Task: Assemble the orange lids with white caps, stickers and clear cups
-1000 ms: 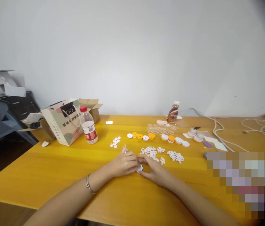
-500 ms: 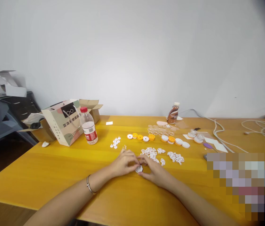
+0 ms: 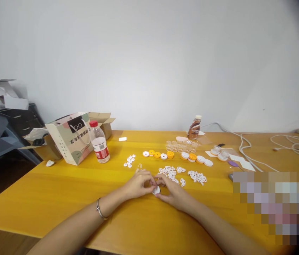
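Low over the near surface (image 3: 128, 230), the right hand (image 3: 175, 193) brackets a white round piece (image 3: 156, 190) between thumb and fingers, apparently to steady it, while the left hand (image 3: 140, 186) brings its fingertips together at the edge, whether pinching it I cannot tell. Beyond, white lattice pieces (image 3: 197, 176) lie loosely heaped, seemingly for easy reach. Farther off, white and orange discs (image 3: 170, 154) stand in a row, probably to keep them sorted.
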Motion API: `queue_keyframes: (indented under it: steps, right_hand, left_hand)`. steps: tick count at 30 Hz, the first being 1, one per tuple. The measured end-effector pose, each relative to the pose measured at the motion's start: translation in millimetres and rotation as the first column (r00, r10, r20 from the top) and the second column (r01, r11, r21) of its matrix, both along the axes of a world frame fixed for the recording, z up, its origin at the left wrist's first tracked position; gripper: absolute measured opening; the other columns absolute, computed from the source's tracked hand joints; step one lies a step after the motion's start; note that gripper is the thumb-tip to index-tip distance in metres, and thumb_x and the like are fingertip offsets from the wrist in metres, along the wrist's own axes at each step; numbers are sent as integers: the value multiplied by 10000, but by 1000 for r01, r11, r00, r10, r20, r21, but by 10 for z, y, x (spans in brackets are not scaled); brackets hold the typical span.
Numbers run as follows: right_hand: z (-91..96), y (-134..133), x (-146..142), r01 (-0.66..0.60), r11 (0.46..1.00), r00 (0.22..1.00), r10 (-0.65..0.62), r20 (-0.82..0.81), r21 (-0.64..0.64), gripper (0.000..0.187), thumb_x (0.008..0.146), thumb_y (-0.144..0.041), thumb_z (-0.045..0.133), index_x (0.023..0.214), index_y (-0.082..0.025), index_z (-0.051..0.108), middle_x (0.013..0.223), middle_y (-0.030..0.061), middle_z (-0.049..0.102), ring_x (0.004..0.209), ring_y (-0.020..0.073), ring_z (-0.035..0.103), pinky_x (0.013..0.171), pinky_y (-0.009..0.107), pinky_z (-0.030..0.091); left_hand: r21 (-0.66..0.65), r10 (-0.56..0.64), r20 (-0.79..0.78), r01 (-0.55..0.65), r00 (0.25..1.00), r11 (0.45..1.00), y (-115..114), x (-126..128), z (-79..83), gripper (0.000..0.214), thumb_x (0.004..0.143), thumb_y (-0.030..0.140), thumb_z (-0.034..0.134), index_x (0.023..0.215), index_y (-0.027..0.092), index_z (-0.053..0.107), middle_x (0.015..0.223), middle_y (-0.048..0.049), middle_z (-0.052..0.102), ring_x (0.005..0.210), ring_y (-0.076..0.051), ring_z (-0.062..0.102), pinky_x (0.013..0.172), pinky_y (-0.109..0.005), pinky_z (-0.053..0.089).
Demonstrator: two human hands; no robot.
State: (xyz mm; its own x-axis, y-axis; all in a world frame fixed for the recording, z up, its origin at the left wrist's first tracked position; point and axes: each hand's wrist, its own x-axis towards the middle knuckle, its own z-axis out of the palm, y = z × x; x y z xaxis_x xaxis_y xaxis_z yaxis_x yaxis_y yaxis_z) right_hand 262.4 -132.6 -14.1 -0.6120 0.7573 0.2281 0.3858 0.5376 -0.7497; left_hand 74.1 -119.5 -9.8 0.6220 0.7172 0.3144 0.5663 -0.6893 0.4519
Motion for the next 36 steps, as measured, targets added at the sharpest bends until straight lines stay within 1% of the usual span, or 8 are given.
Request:
queue_keyframes:
  steps: [7, 16, 21, 24, 27, 29, 31, 36]
  right_hand:
    - [5, 4, -3, -4, 1000, 1000, 5, 8, -8, 392, 708, -163, 569, 1054, -219, 396, 1005, 51, 606, 965, 192, 560, 868, 355, 412]
    - [16, -4, -15, -15, 1000, 1000, 15, -13, 2, 376, 706, -152, 570, 1045, -224, 423, 987, 40, 603, 936, 190, 562, 856, 361, 421]
    - [23, -10, -26, -11, 999, 1000, 11, -28, 30, 325, 703, -152, 575, 999, -223, 460, 968, 31, 589, 912, 180, 555, 819, 329, 440]
    - [-18, 13, -16, 53, 997, 997, -50, -55, 56, 300, 695, -185, 603, 972, -213, 489, 957, 38, 577, 884, 181, 549, 788, 322, 446]
    - [-69, 50, -15, 29, 995, 986, -44, -161, -95, 272, 731, -248, 587, 977, -209, 475, 894, 32, 595, 806, 162, 573, 735, 311, 468]
    - [-87, 70, -28, -45, 970, 963, -22, -267, -241, 267, 749, -288, 574, 979, -212, 461, 871, 22, 609, 784, 147, 589, 741, 307, 474]
    - [-88, 85, -47, -81, 939, 931, -48, -361, -334, 303, 729, -322, 600, 976, -214, 463, 871, 17, 617, 802, 144, 600, 783, 317, 466]
    - [-45, 116, -51, 11, 913, 875, -207, -438, -409, 380, 644, -372, 675, 943, -204, 512, 862, 33, 631, 829, 171, 606, 829, 358, 449]
  left_hand:
    - [10, -52, -61, 53, 997, 999, 23, -8, 17, 106, 741, 292, 576, 756, 188, 564, 781, 15, 611, 809, -152, 517, 777, -293, 270]
    - [6, -50, -139, 51, 989, 999, 3, 30, 58, 103, 726, 281, 594, 751, 186, 560, 798, 11, 606, 818, -159, 515, 774, -294, 256]
    - [87, -28, -179, 44, 984, 995, -41, 36, 56, 87, 746, 266, 567, 715, 184, 559, 766, 4, 600, 793, -162, 513, 763, -301, 256]
    - [130, 3, -148, 17, 989, 991, -56, 34, 32, 85, 775, 259, 523, 746, 191, 565, 757, 1, 600, 786, -158, 508, 756, -303, 260]
    - [172, 42, -79, -28, 996, 985, -59, 30, 31, 99, 791, 278, 506, 795, 198, 565, 793, -2, 606, 790, -154, 498, 767, -309, 258]
    - [196, 66, -36, -58, 997, 979, -66, 29, 49, 110, 793, 290, 508, 799, 195, 564, 800, -8, 607, 782, -152, 492, 757, -310, 260]
    - [204, 77, -2, -75, 997, 976, -77, 28, 74, 122, 798, 299, 506, 796, 194, 569, 788, -13, 607, 769, -153, 488, 736, -307, 266]
    - [180, 65, 87, -80, 994, 980, -16, -85, 154, 157, 833, 301, 472, 869, 211, 596, 826, -20, 612, 799, -151, 507, 775, -308, 291]
